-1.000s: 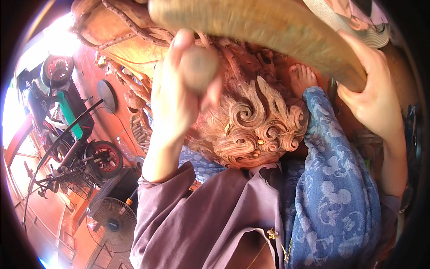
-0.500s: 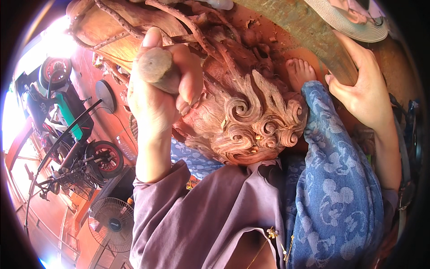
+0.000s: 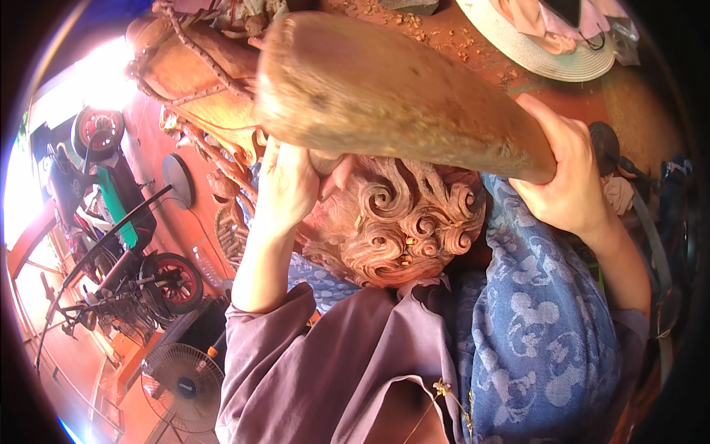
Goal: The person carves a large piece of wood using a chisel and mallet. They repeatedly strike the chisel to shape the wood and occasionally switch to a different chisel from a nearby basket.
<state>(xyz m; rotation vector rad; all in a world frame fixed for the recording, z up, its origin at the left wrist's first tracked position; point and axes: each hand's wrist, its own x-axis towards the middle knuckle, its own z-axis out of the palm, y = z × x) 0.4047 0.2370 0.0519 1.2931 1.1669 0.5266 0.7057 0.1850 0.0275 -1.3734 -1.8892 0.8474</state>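
Observation:
A thick wooden mallet (image 3: 399, 96) is in my right hand (image 3: 569, 177), its fingers closed round the narrow end. The broad end reaches leftward over my left hand (image 3: 285, 189), hiding part of it. That hand is wrapped round the wooden handle of a chisel (image 3: 325, 163); only a bit of the butt shows, and the blade is hidden. Under both lies a reddish-brown wood carving (image 3: 421, 229) with curled, scroll-like locks, held between my legs. The mallet covers the carving's far part. Whether mallet and chisel touch, I cannot tell.
Wood chips (image 3: 481, 59) litter the reddish floor beyond. A white brimmed hat (image 3: 577, 66) lies at the far right. More carved wood (image 3: 192, 66) stands at the far left. On the left are a motorbike (image 3: 118, 207) and a fan (image 3: 181, 385).
The mallet has swung left from the upper right to over my left hand, now covering much of the carving. My left hand keeps its hold on the chisel and sits slightly lower in view.

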